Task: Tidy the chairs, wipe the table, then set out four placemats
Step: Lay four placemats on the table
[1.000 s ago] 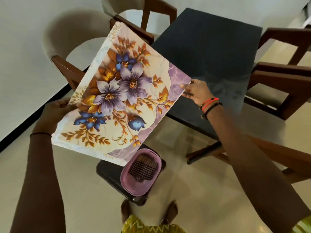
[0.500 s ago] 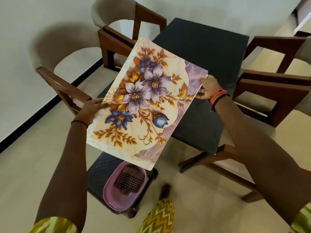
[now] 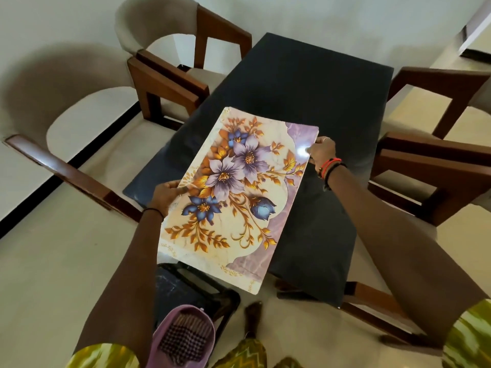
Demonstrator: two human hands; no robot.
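Note:
A floral placemat (image 3: 239, 192), cream and lilac with purple and blue flowers and gold leaves, hangs over the near left part of the dark table (image 3: 305, 96). My left hand (image 3: 166, 195) grips its left long edge. My right hand (image 3: 322, 152) grips its far right corner. The mat's near end sticks out past the table's near edge. I cannot tell whether it touches the tabletop. Two beige chairs with wooden arms stand on the left (image 3: 66, 123) (image 3: 164, 62); two more wooden chairs stand on the right (image 3: 435, 176) (image 3: 438, 83).
A black plastic stool (image 3: 191, 285) stands just below the table's near edge. On it rests a purple basin (image 3: 159, 349) holding a checked cloth (image 3: 186, 338). My feet are on the cream floor beside it. A white wall runs along the left.
Both hands have carried the placemat right and forward, from beside the table to over its near left part, and it now lies flatter. I have stepped closer to the table.

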